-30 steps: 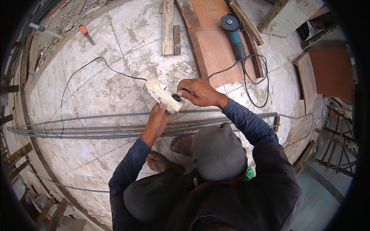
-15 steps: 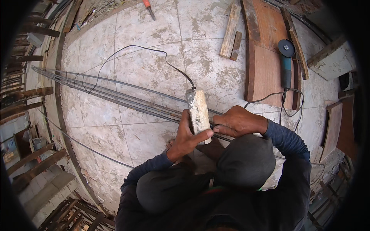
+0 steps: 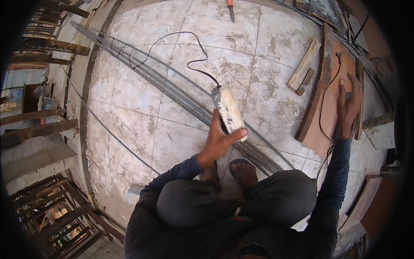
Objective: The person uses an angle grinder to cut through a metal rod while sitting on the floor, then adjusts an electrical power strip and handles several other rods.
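In my left hand (image 3: 222, 137) is a worn, whitish extension socket block (image 3: 229, 110), tilted, thumb across its near end and fingers along its left side. A black cord (image 3: 197, 61) leaves its far end. My right hand (image 3: 348, 103) is stretched out to the right over a brown wooden panel (image 3: 321, 123), its thumb and fingers apart. A black plug (image 3: 338, 55) with its cord is just beyond the thumb. Only a small teal patch shows between thumb and fingers, and the rest of the angle grinder is hidden. Long steel bars (image 3: 172, 95) run beneath the socket block.
Wood offcuts (image 3: 304, 64) lie left of the panel. At the far edge is an orange-handled tool (image 3: 230, 8). A single thin bar (image 3: 105, 129) crosses the tiled floor on the left. Dark timbers (image 3: 39, 125) stand beyond the floor edge. My sandalled foot (image 3: 243, 169) is near the bars.
My right hand has left the socket block and reached out to the right, over the panel. The plug and cord now show there. My left hand still holds the block; the view has shifted.
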`<state>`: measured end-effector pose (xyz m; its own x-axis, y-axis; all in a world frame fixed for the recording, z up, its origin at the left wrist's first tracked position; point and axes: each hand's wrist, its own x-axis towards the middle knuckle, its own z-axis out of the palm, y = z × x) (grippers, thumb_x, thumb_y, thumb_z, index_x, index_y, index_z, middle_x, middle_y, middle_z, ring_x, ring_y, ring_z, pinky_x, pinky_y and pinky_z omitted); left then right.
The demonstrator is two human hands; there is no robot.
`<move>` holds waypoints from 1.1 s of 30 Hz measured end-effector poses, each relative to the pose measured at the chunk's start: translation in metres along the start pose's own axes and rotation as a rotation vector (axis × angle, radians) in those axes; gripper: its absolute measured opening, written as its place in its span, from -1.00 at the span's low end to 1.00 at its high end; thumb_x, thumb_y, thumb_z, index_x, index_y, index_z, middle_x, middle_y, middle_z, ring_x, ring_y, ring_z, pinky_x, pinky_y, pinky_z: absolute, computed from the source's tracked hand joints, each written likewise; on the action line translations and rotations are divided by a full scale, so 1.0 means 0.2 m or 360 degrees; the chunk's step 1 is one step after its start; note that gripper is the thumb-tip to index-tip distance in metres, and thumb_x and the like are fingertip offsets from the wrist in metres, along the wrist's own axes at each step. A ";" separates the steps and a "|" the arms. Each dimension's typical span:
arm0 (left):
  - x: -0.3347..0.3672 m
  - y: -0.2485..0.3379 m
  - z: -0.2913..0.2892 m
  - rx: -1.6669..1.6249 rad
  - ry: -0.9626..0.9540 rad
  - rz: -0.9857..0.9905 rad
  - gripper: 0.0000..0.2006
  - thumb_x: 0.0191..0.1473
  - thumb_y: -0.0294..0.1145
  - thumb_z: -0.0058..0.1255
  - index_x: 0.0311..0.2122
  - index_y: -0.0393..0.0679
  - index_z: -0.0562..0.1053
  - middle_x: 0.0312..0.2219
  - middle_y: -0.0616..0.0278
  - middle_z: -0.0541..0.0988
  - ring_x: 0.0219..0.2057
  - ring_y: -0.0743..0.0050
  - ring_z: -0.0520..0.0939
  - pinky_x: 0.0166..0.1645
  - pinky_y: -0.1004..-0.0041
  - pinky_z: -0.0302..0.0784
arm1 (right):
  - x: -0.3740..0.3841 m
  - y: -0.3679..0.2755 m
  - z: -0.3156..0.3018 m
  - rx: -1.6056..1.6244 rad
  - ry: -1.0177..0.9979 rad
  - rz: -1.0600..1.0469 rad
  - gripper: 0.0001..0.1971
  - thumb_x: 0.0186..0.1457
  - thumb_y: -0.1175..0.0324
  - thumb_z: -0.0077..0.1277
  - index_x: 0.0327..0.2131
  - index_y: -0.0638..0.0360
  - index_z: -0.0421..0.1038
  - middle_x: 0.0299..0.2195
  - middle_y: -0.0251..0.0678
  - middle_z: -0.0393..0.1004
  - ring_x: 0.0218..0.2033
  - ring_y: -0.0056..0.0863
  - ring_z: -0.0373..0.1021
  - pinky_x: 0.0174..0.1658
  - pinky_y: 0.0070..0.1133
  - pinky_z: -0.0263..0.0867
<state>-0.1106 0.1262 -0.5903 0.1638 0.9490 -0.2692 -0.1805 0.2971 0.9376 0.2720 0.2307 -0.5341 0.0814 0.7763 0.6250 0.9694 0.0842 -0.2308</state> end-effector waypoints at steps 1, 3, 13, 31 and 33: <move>0.00 -0.05 -0.03 0.0005 0.0018 -0.0003 -0.25 0.00 -0.34 0.28 0.21 -0.29 0.10 -0.05 0.18 0.39 0.00 0.43 0.42 0.10 0.39 0.36 | -0.11 -0.11 0.06 0.0486 -0.0391 0.0204 -0.61 0.28 0.16 -0.04 0.02 0.26 0.39 -0.03 -0.13 0.44 0.01 -0.25 0.38 0.09 -0.41 0.24; 0.02 -0.13 -0.06 0.0200 0.0170 0.0129 -0.25 -0.01 -0.34 0.29 0.20 -0.30 0.11 -0.07 0.16 0.40 -0.04 0.41 0.47 0.07 0.37 0.41 | -0.34 -0.39 0.22 0.1290 -0.1125 0.0425 -0.55 0.30 0.09 -0.07 0.08 0.25 0.36 -0.01 -0.14 0.40 0.02 -0.36 0.37 0.11 -0.43 0.23; -0.38 0.43 -0.79 -0.0174 0.1214 0.1556 -0.37 -0.01 -0.13 -0.05 0.06 -0.43 0.26 -0.08 -0.08 0.45 -0.06 0.02 0.55 0.18 0.13 0.41 | -1.03 -0.71 0.64 0.1036 -0.1359 -0.0056 -0.50 0.16 0.13 0.07 0.03 0.31 0.30 0.01 0.08 0.34 0.05 0.05 0.28 0.10 -0.28 0.22; -0.59 -0.59 -0.65 -0.0485 0.1388 -0.0020 -0.41 -0.22 -0.60 0.01 0.05 -0.30 0.27 -0.24 0.13 0.50 -0.19 0.28 0.56 -0.07 0.37 0.49 | -1.23 -1.18 0.72 0.0416 -0.1409 -0.0962 -0.75 0.01 0.36 0.04 -0.24 0.25 0.32 -0.42 -0.19 0.39 -0.44 -0.24 0.49 -0.39 -0.35 0.46; -0.58 -0.61 -0.64 -0.0458 0.1252 -0.0111 -0.45 -0.22 -0.59 0.01 0.02 -0.31 0.31 -0.25 0.15 0.51 -0.20 0.30 0.56 -0.07 0.39 0.48 | -1.22 -1.19 0.72 0.0426 -0.1423 -0.0982 -0.78 0.02 0.40 -0.01 -0.24 0.25 0.31 -0.43 -0.18 0.40 -0.48 -0.22 0.49 -0.43 -0.36 0.46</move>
<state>-0.2324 -0.0060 -0.7013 -0.5210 0.6923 -0.4992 -0.4528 0.2716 0.8492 -0.0111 0.1109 -0.7396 -0.6966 0.7159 -0.0478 0.6961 0.6582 -0.2867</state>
